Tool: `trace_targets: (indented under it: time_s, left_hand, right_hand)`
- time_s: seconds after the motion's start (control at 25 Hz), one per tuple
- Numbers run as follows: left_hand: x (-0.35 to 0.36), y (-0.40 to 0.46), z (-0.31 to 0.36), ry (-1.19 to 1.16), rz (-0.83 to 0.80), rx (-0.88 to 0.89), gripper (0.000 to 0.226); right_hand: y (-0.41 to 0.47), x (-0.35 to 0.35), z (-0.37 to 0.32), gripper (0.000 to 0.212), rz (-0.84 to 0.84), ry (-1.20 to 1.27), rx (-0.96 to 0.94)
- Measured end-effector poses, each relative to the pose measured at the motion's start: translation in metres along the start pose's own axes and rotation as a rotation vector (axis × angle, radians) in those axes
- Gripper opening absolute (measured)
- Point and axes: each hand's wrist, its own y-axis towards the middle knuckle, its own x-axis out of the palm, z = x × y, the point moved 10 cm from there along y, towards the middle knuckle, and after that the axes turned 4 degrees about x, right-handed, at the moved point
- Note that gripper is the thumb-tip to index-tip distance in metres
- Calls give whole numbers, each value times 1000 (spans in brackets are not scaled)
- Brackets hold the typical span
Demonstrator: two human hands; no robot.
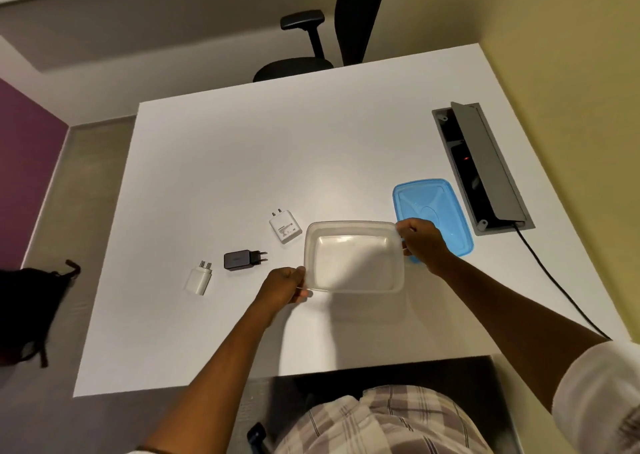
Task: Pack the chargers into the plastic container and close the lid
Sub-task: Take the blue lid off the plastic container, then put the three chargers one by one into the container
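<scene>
Clear container (354, 257) near the middle of the tabletop's (242, 162) near edge, nothing in it (bare base showing through). Blue lid (440, 211) lying flat just beside it toward the right edge, off the container, partly hidden behind the right hand (420, 242).

Left hand (285, 285) clamped on the container's near-left corner, fingers curled over the rim. Right hand closed on the far-right corner, thumb along the rim. Whether lifted or resting on the tabletop, cannot tell.

Three chargers outside the container, in a loose row toward the left edge. Large white charger (285, 229) just beside the container's far-left corner, pins pointing to the far edge. Black charger (242, 259) further left, pins pointing at the container. Small white charger (200, 278) furthest left, near the black one, apart from both hands.

White tabletop, matte, lit from above. Grey cable box (485, 166) sunk in by the right edge, flap raised, a small red light inside, black cable (554, 280) trailing off toward the near-right corner. Office chair (322, 38) past the far edge. Yellowish wall on the right, purple wall on the left, dark bag (31, 311) on the floor at left.
</scene>
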Motion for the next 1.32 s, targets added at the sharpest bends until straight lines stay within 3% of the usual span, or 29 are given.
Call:
trace_targets:
  time_s: [0.16, 0.52, 0.64, 0.72, 0.8, 0.92, 1.12, 1.32]
  left_hand:
    - [10, -9, -8, -44, -3, 2, 33]
    - [10, -10, -9, -80, -5, 42, 30]
    - [14, -14, -5, -38, -17, 75, 23]
    - [7, -19, 7, 109, 42, 165, 22]
    - [-65, -19, -19, 202, 195, 195, 24]
    - [-83, -16, -35, 341, 285, 201, 19]
    - [-101, -15, -75, 551, 376, 173, 49]
    - [-107, 1, -102, 688, 466, 238, 63]
  right_hand:
    - [5, 2, -9, 34, 0, -46, -28]
    - [11, 5, -14, 27, -2, -50, -32]
    - [11, -8, -12, 24, 85, -107, -47]
    - [8, -22, -24, 23, 173, -104, -90]
    - [-1, 36, -77, 25, 163, -124, -216]
    - [-19, 38, -118, 22, 170, -41, -355]
    - [-49, 123, -150, 23, -78, -36, -410]
    - [-65, 240, -143, 13, -267, -252, -441]
